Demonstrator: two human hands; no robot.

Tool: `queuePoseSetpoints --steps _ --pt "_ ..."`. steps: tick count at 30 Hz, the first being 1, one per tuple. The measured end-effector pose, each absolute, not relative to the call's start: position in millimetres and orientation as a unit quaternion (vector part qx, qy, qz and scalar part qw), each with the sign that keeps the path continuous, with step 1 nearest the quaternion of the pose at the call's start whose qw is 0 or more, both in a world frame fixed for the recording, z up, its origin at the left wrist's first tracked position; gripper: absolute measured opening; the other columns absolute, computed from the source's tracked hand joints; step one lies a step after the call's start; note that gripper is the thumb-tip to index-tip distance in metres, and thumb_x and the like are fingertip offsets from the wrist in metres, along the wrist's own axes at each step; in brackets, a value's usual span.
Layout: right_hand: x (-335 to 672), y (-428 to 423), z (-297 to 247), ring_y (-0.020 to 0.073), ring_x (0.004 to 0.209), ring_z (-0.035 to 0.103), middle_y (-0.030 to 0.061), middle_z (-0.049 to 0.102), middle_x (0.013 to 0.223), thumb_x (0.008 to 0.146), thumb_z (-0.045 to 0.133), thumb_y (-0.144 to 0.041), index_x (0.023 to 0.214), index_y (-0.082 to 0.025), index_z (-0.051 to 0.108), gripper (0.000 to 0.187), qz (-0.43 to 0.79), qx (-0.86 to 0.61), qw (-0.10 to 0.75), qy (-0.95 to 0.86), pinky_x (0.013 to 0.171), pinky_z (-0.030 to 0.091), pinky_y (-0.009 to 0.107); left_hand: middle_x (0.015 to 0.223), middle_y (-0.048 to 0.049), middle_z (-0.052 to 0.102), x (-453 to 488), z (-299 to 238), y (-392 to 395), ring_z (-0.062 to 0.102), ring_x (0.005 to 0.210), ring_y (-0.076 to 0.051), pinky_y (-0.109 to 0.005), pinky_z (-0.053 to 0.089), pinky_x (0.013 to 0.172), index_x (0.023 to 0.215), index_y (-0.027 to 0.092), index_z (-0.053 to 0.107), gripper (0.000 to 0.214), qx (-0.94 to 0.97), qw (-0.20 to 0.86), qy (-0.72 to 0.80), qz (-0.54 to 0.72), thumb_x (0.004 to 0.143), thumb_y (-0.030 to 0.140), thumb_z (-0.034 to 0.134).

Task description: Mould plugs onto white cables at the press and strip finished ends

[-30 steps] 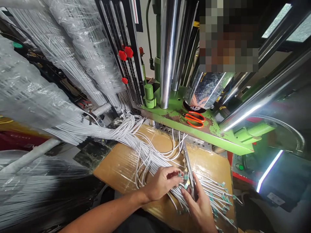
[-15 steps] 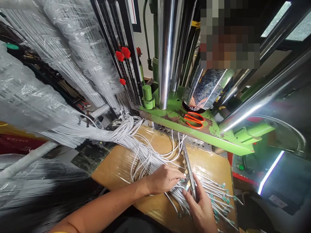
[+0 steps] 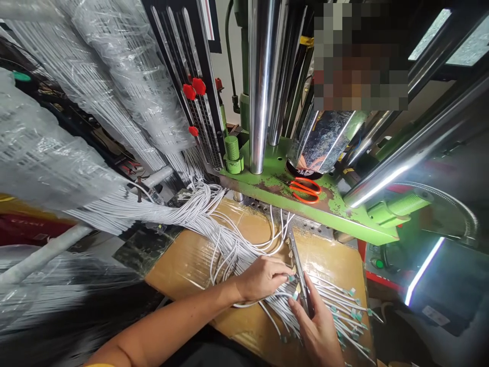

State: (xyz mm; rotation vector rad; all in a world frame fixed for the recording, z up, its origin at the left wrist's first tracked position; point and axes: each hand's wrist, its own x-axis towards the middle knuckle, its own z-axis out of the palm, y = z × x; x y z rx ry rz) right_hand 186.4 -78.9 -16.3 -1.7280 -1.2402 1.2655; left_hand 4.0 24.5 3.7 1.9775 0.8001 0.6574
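Observation:
A long narrow metal bar (image 3: 296,260) lies on a brown taped board (image 3: 191,262). A thick sheaf of white cables (image 3: 229,244) with teal connector ends (image 3: 349,311) runs across the board. My left hand (image 3: 263,278) pinches one teal-tipped cable end against the left side of the bar. My right hand (image 3: 315,326) rests beside the bar's near end, fingers curled, thumb and forefinger by another cable end.
A green press base (image 3: 336,206) with chrome columns (image 3: 260,86) stands behind the board; orange-handled scissors (image 3: 305,188) lie on it. Plastic-wrapped bundles of white cable (image 3: 49,153) hang at the left. A black rail with red knobs (image 3: 194,89) rises at the back.
My left hand has shifted slightly right and pressed the cable end to the bar. A loop of cable now sags below that hand. My right hand has barely moved.

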Motion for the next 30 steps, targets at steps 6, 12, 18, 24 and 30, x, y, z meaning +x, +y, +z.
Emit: queuePoseSetpoints --steps 6,12,18,24,30 --pt "186.3 -81.0 -6.6 0.024 0.077 0.065 0.0094 0.073 0.095 0.076 0.066 -0.06 0.148 0.002 0.039 0.099 0.479 -0.679 0.359 -0.425 0.078 0.055 0.031 0.069 -0.0011 0.065 -7.8 23.8 31.9 0.06 0.06 -0.014 -0.024 0.047 0.058 0.108 0.011 0.072 0.029 0.645 0.573 0.417 0.285 0.089 0.032 0.065" --pt "185.7 -85.2 -24.6 0.0276 0.121 0.059 0.01 0.065 0.133 0.075 0.07 -0.058 0.147 -0.011 0.045 0.089 0.476 -0.677 0.402 -0.392 0.103 0.045 0.031 0.088 -0.0064 0.077 -2.8 13.9 40.2 0.07 0.079 -0.018 -0.025 0.051 0.075 0.097 0.015 0.076 0.019 0.809 0.42 0.313 0.266 0.093 0.021 0.059" --pt "178.1 -87.0 -21.2 0.0285 0.124 0.058 0.0083 0.062 0.139 0.073 0.071 -0.059 0.143 -0.015 0.052 0.085 0.468 -0.691 0.414 -0.363 0.105 0.043 0.032 0.094 -0.0048 0.079 -0.8 0.7 41.3 0.074 0.083 -0.017 -0.024 0.055 0.079 0.101 0.017 0.075 0.025 0.87 0.301 0.286 0.267 0.091 0.009 0.053" --pt "186.4 -85.7 -21.2 0.0329 0.141 0.041 0.0118 0.051 0.15 0.075 0.071 -0.057 0.148 -0.011 0.045 0.09 0.501 -0.678 0.386 -0.375 0.115 0.035 0.038 0.097 -0.0054 0.077 -4.2 3.0 37.3 0.072 0.084 -0.015 -0.023 0.055 0.076 0.101 0.019 0.072 0.028 0.904 0.208 0.266 0.262 0.094 0.011 0.046" --pt "195.0 -83.9 -28.1 0.0325 0.138 0.046 0.0125 0.05 0.151 0.077 0.072 -0.053 0.148 -0.011 0.046 0.086 0.497 -0.67 0.364 -0.414 0.114 0.038 0.039 0.092 -0.007 0.076 -2.2 1.2 40.7 0.071 0.082 -0.016 -0.023 0.053 0.074 0.1 0.02 0.073 0.029 0.909 0.217 0.258 0.245 0.093 0.01 0.047"
